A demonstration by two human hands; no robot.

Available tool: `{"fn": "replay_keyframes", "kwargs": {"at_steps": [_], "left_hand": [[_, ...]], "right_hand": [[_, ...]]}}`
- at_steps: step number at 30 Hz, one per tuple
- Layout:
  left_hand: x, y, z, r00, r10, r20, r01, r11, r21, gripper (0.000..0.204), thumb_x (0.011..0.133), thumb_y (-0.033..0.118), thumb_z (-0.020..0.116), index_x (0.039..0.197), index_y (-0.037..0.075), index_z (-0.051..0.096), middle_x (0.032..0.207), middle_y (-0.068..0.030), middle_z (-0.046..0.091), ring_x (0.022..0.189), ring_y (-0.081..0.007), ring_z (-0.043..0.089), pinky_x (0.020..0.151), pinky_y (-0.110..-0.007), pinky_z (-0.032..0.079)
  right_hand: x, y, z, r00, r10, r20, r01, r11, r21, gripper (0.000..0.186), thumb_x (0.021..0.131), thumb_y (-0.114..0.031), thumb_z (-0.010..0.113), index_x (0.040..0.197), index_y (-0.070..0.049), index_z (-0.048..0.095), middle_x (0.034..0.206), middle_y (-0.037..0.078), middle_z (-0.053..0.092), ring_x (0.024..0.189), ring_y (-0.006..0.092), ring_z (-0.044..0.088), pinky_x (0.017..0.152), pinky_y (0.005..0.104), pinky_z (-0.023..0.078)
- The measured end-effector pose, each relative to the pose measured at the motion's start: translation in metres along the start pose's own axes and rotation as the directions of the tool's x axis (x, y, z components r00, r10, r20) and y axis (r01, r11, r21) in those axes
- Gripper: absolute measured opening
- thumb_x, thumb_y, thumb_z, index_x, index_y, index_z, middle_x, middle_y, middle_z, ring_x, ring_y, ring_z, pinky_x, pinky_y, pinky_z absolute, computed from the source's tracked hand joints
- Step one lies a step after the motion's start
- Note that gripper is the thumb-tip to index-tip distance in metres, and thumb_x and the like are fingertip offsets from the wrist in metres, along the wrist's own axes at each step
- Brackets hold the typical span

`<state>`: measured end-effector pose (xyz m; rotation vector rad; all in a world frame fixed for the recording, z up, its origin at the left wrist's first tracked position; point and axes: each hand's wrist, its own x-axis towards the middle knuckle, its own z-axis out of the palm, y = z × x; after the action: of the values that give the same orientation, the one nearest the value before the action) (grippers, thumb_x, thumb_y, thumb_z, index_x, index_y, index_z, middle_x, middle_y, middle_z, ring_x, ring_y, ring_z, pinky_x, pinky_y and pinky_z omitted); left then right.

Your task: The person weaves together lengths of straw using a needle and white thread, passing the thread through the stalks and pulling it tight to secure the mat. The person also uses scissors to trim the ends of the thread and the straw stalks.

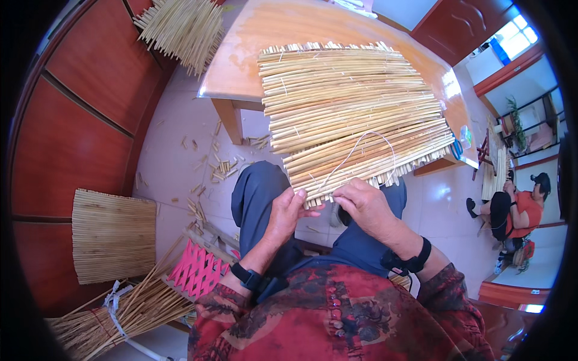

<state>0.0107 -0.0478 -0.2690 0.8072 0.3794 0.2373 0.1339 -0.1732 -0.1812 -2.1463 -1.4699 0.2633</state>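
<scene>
A mat of pale straw-coloured stalks [355, 102], tied side by side in rows, lies over the table edge and slopes down to my lap. My left hand [286, 215] grips its near left corner, thumb on top and fingers underneath. Right beside it, my right hand [368, 209] is closed in a pinch at the mat's near edge. What sits between those fingertips is too small to make out. A thin white string [362, 139] arches in a loose loop across the nearest stalks. Blue-handled scissors [456, 148] lie by the mat's right edge.
The wooden table [235, 48] stands ahead. Cut stalk pieces [224, 169] litter the floor. At left are a finished-looking mat [114, 236], a tied stalk bundle [108, 319] and a stool with pink webbing [198, 269]. Another person [525, 210] sits far right with similar stalks.
</scene>
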Motion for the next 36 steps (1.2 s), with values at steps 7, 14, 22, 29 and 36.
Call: {"fn": "replay_keyframes", "kwargs": {"at_steps": [7,14,22,29,36], "left_hand": [[-0.001,0.0,0.0,1.0,0.006,-0.029,-0.004,0.997,0.083,0.035,0.095,0.024,0.037,0.116,-0.004,0.045,0.102,-0.0148,0.058,0.075,-0.0226,0.064,0.065,-0.028,0.054],[-0.001,-0.001,-0.001,0.999,0.013,-0.034,-0.008,0.991,0.133,0.034,0.095,0.023,0.036,0.111,-0.006,0.046,0.098,-0.0145,0.057,0.071,-0.0213,0.064,0.063,-0.027,0.053],[-0.003,0.002,0.001,0.999,0.015,-0.032,-0.012,0.995,0.095,0.034,0.095,0.022,0.036,0.111,-0.007,0.045,0.101,-0.0156,0.056,0.073,-0.0222,0.063,0.064,-0.028,0.054],[-0.003,0.004,0.002,1.0,0.002,-0.025,-0.001,0.998,0.067,0.034,0.095,0.021,0.036,0.113,-0.006,0.044,0.103,-0.0153,0.055,0.075,-0.0227,0.063,0.067,-0.029,0.054],[-0.003,0.004,0.002,1.0,0.004,-0.024,-0.002,0.998,0.069,0.034,0.095,0.021,0.036,0.114,-0.006,0.044,0.103,-0.0154,0.055,0.076,-0.0229,0.063,0.067,-0.029,0.054]], "right_hand": [[0.007,0.003,0.004,0.993,-0.091,0.075,0.104,0.976,-0.189,0.016,0.074,-0.012,0.061,0.089,-0.014,0.063,0.069,0.007,0.048,0.069,0.0243,0.055,0.055,0.0343,0.046],[0.014,0.007,-0.005,0.976,-0.114,0.184,0.152,0.966,-0.209,0.019,0.075,-0.011,0.058,0.093,-0.016,0.063,0.071,0.006,0.047,0.07,0.0238,0.055,0.054,0.0344,0.046],[0.023,0.01,-0.01,0.948,-0.161,0.276,0.22,0.955,-0.197,0.02,0.075,-0.01,0.056,0.094,-0.015,0.063,0.072,0.007,0.048,0.071,0.0252,0.055,0.057,0.0349,0.046],[0.027,0.008,-0.014,0.942,-0.139,0.306,0.194,0.968,-0.159,0.019,0.075,-0.008,0.055,0.092,-0.013,0.064,0.072,0.008,0.048,0.071,0.0257,0.055,0.057,0.0359,0.046],[0.029,0.007,-0.017,0.931,-0.149,0.334,0.219,0.959,-0.182,0.019,0.075,-0.007,0.055,0.091,-0.012,0.064,0.072,0.008,0.049,0.072,0.0256,0.055,0.057,0.036,0.046]]}}
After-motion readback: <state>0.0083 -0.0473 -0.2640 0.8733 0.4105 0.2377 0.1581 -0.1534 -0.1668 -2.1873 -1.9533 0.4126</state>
